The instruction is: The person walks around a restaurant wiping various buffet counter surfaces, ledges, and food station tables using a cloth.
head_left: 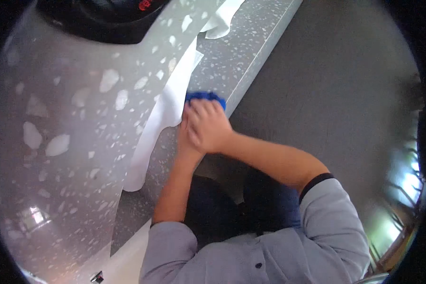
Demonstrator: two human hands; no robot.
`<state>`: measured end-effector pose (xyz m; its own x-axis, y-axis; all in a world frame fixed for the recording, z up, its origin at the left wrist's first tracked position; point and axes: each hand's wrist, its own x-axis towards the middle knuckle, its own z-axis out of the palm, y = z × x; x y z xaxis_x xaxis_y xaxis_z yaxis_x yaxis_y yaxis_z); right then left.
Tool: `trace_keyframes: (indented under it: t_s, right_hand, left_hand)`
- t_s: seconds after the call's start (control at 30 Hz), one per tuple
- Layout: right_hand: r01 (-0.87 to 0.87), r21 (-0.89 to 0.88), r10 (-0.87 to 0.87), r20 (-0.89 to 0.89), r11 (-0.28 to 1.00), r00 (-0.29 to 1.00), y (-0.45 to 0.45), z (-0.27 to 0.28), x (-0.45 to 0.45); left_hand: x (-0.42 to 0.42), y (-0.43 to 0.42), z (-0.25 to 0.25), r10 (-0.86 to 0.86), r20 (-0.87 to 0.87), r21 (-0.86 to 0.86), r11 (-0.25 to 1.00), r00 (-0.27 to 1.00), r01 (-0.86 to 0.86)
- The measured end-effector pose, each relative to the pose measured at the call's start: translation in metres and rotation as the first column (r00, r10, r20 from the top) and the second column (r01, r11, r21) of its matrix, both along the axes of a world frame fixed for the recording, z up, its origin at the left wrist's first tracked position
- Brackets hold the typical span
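Note:
A blue cloth (pixel 206 96) lies on the speckled grey ledge (pixel 222 66), bunched under my two hands. My right hand (pixel 210 124) rests on top, its fingers over the cloth and across my left hand. Beneath it, my left hand (pixel 184 135) is mostly covered, with its fingers hidden. Just left of my hands, a white sheet (pixel 168 109) hangs wavy along the edge of the speckled panel (pixel 94 123).
At the top left is a black object (pixel 104 23) with a red mark. Another white sheet piece (pixel 220 21) lies on the ledge farther up. The dark grey floor (pixel 326 85) spreads on the right. My legs are below my arms.

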<state>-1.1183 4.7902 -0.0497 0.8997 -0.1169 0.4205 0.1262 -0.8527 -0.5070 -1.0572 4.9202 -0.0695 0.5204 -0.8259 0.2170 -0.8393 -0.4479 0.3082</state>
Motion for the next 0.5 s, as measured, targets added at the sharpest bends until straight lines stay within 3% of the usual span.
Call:
trace_keyframes:
  t_s: [0.1,0.2,0.3,0.5]
  right_hand:
    - [-0.202,0.100,0.205,-0.020,0.974,0.979,0.041,0.001,-0.016]
    - [-0.340,0.145,0.341,0.019,0.929,0.940,0.092,-0.004,-0.016]
    - [-0.458,0.139,0.450,0.085,0.878,0.889,0.140,-0.009,-0.006]
    - [-0.701,0.085,0.679,0.189,0.708,0.709,0.220,-0.031,0.011]
  left_hand:
    - [-0.036,0.047,0.022,0.168,0.012,0.238,0.957,0.986,-0.166]
    - [-0.054,0.111,0.021,0.236,0.001,0.189,0.954,0.972,-0.232]
    - [-0.067,0.156,0.037,0.340,-0.048,0.298,0.902,0.939,-0.311]
    - [-0.093,0.222,0.030,0.585,-0.050,0.308,0.780,0.809,-0.545]
